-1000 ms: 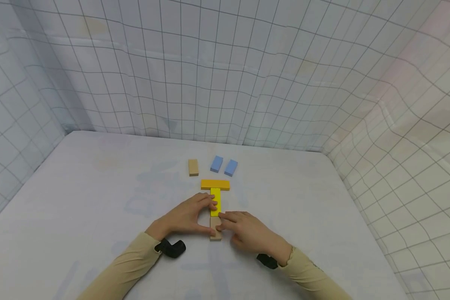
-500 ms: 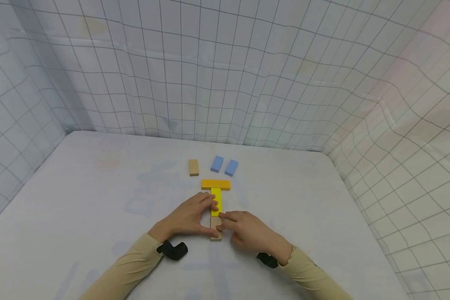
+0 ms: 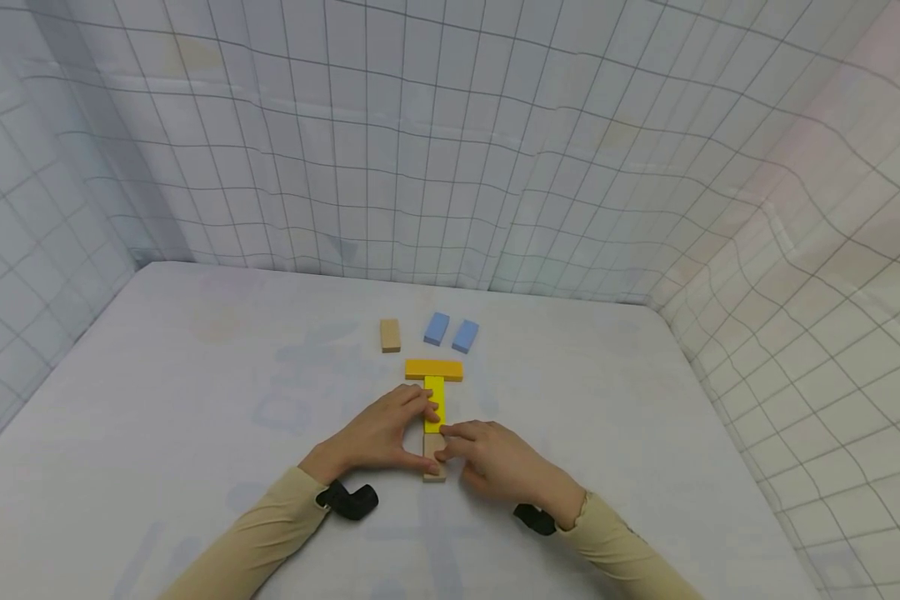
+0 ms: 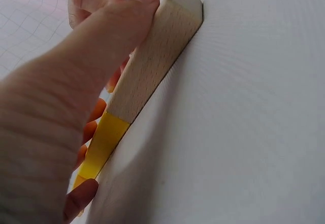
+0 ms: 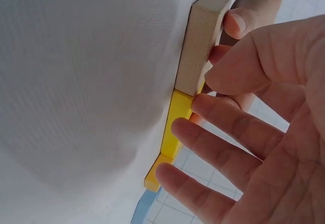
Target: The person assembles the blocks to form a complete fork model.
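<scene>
Along the table lies a plain wooden block (image 3: 432, 443), end to end with a yellow block (image 3: 435, 382). An orange-yellow block (image 3: 433, 370) lies crosswise at the far end, so the row looks like a T. My left hand (image 3: 378, 433) spans the row from the left, thumb on the wooden block near its close end and fingertips on the yellow one. From the right, my right hand (image 3: 502, 462) touches the wooden block and the seam, its fingers (image 5: 218, 150) mostly straight in the right wrist view. Both hands hide parts of the row.
Beyond the T lie a second wooden block (image 3: 390, 335) and two blue blocks, one on the left (image 3: 437, 328) and one on the right (image 3: 466, 336). Grid-patterned white curtains (image 3: 420, 150) enclose the white table (image 3: 217, 367) at the back and sides.
The whole view has shifted very slightly. Both hands stay at the row, and the blocks keep their arrangement.
</scene>
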### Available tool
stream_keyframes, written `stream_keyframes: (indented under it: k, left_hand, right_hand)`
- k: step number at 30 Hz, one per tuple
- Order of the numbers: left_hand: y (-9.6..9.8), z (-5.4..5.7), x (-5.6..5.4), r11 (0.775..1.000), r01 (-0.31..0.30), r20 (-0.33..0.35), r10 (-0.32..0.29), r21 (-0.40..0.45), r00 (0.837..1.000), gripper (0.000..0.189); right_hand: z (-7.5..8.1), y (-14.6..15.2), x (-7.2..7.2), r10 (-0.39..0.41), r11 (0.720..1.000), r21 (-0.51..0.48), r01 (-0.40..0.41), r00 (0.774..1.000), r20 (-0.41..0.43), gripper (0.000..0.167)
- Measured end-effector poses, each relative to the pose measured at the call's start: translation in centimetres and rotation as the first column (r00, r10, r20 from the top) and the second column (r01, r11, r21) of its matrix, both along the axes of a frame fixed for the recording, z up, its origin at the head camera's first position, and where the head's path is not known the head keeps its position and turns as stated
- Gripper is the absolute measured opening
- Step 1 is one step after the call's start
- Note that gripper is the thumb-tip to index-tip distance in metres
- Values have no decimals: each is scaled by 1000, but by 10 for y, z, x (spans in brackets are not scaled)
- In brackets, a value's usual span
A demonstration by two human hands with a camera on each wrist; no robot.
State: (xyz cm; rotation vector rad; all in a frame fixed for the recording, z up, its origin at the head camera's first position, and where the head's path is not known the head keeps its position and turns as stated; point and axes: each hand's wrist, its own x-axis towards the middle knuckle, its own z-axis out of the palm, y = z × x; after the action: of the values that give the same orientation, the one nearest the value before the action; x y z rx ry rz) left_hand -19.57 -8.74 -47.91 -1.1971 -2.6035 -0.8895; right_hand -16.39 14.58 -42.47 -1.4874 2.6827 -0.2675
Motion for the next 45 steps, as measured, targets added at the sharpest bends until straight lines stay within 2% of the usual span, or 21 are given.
stream_keyframes:
  k: [11, 19, 26, 37, 45]
  left_hand:
    - [0, 1, 1, 1000, 6, 8, -6, 6, 1000, 63]
    - [2, 0, 1, 1000, 9, 14, -9, 12, 1000, 63]
    - [1, 0, 0, 1000, 7, 15, -7, 6, 1000, 63]
    - [1, 1, 1, 1000, -5, 38, 6, -13, 999, 64]
    - [0, 1, 1, 1000, -7, 39, 8, -10, 999, 65]
  right_hand:
    - [-2, 4, -2, 16, 1000, -13, -16, 1000, 2, 36]
    - [-2, 6, -3, 47, 998, -27, -48, 998, -34, 32]
    - [-3, 6, -4, 47, 999, -21, -48, 998, -28, 31]
    - [-3, 6, -1, 56, 997, -40, -59, 996, -62, 28]
    - [-6, 10, -1, 67, 992, -104, -76, 994, -89, 25]
